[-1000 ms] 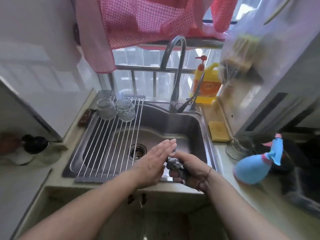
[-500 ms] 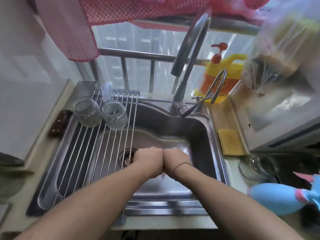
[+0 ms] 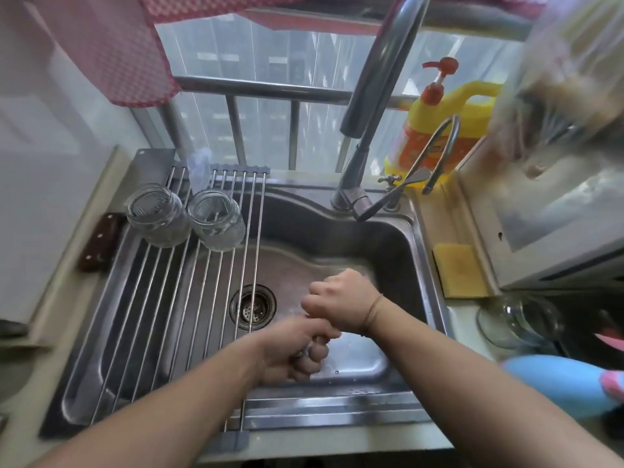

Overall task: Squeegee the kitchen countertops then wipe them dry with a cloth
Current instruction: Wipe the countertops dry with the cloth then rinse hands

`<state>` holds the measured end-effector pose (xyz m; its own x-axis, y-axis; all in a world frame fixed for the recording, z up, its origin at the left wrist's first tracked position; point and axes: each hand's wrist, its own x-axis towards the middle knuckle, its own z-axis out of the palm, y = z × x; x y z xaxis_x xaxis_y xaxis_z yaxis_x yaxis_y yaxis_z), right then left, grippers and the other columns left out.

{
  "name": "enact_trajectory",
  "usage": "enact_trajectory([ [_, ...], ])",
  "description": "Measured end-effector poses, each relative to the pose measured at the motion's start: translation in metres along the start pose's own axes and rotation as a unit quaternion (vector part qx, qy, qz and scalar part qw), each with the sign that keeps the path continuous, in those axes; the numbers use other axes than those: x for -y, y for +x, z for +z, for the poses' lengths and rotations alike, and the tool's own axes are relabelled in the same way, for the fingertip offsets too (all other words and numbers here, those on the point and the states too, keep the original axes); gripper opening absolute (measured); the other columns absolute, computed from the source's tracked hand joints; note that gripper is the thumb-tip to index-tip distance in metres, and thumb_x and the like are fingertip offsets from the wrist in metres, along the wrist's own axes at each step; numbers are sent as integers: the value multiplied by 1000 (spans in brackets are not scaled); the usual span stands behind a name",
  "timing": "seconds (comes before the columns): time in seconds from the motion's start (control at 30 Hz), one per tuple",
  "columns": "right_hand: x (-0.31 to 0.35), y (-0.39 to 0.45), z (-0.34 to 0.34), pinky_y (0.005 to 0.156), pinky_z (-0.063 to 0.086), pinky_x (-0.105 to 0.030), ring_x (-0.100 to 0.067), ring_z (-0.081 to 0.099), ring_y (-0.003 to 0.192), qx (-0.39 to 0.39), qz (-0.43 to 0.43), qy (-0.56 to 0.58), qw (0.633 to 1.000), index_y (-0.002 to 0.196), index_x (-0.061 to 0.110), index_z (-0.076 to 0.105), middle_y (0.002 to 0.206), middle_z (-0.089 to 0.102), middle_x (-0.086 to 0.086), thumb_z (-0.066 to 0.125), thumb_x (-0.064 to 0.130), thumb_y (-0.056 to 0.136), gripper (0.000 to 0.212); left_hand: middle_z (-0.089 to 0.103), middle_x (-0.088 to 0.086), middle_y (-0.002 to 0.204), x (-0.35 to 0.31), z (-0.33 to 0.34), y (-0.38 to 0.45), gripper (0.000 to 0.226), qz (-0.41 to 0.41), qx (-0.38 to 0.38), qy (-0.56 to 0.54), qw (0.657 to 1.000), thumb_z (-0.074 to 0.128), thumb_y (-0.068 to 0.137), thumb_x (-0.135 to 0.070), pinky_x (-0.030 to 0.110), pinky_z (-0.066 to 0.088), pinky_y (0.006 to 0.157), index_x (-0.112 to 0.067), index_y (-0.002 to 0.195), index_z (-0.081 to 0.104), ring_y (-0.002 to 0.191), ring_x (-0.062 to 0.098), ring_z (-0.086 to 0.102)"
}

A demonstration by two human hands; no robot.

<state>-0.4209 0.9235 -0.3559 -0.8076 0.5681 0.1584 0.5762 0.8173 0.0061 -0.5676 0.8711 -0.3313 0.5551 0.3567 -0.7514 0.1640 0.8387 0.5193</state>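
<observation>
Two hands meet over the stainless steel sink (image 3: 418, 251), fists stacked end to end above the basin floor. The left hand (image 3: 293, 349) has its fingers curled tight round the near end of a dark cloth (image 3: 319, 339), of which only a sliver shows between the knuckles; the right hand (image 3: 341, 304) is clenched just beyond it, knuckles turned the other way, and seems to grip the far end, though the cloth inside that fist is hidden. The opposed set of the wrists reads as wringing, so the drying cloth is probably being squeezed out before it goes to the countertop (image 3: 337, 444). Wet fabric of this kind is likely soft, limp and heavier than it looks, slippery only where it is soaked; it would be best taken by its two ends in full fists, as here, so the twist runs along its length and water falls into the basin. A roll-up drying rack (image 3: 202, 298) covers the sink's left half, with two upturned glass jars (image 3: 216, 219) at its far end. The drain strainer (image 3: 252, 306) lies just left of the hands. A yellow sponge (image 3: 459, 270) rests on the right ledge, and a yellow detergent bottle (image 3: 439, 130) stands behind the tap (image 3: 371, 106).
</observation>
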Motion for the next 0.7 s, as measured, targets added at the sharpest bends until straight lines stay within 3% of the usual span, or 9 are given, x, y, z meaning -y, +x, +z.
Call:
enact_trajectory([
  [0.07,11,-5,-5,50,37,-27,-26,62,63,124,157,49,979,73,21,57,77,61,0,61,21,76,5,51,-1,58,-7,-8,4,21,76,-161,252,951,61,84,-26,24,31,45,-18,69,49,46,13,43],
  [0.17,24,-16,-15,53,45,-29,-24,60,66,189,403,216,869,67,19,52,74,61,0,59,23,74,11,65,-2,93,-11,-21,0,37,233,-314,482,784,71,75,-46,29,51,73,-20,98,61,83,14,61],
  [0.23,25,-24,-26,44,34,-27,-20,48,47,154,510,443,721,61,18,50,58,53,-1,64,15,71,17,58,1,119,-3,-32,-6,56,365,-348,517,692,69,79,-44,34,50,91,-16,124,52,107,16,57],
  [0.3,33,-30,-40,44,21,-25,-15,36,42,156,548,632,525,65,17,47,54,44,-2,64,7,74,22,47,8,139,5,-39,-8,63,479,-318,576,581,64,81,-30,43,43,104,-10,136,41,129,23,46],
  [0.4,56,-25,-56,44,13,-20,-9,29,36,184,479,756,406,57,19,47,48,37,2,52,-1,83,33,32,10,151,10,-39,2,74,532,-212,681,456,64,78,-20,49,30,113,-8,143,32,141,31,30],
  [0.5,69,-16,-63,38,21,-14,-10,34,33,234,439,764,412,55,14,45,43,36,-1,49,-6,85,36,49,7,122,2,-31,8,57,603,-149,651,436,63,80,-22,40,44,94,-13,133,44,109,27,51],
  [0.53,67,-14,-61,40,27,-18,-14,38,36,267,437,726,459,54,13,47,44,41,-4,56,-1,83,34,54,5,106,0,-30,12,47,611,-162,656,413,64,80,-23,37,45,80,-14,125,51,91,24,54],
  [0.6,54,-10,-50,49,38,-29,-22,48,49,312,437,561,630,59,10,53,56,51,-10,69,10,75,23,58,1,75,-9,-25,13,31,552,-222,710,377,70,72,-23,29,38,55,-16,101,62,62,22,56],
  [0.7,36,2,-33,49,46,-29,-25,54,55,326,405,292,802,66,7,58,65,58,-9,61,7,77,12,68,-1,77,-32,-2,12,14,280,-282,789,469,69,73,-25,25,37,54,-21,85,63,68,24,67],
])
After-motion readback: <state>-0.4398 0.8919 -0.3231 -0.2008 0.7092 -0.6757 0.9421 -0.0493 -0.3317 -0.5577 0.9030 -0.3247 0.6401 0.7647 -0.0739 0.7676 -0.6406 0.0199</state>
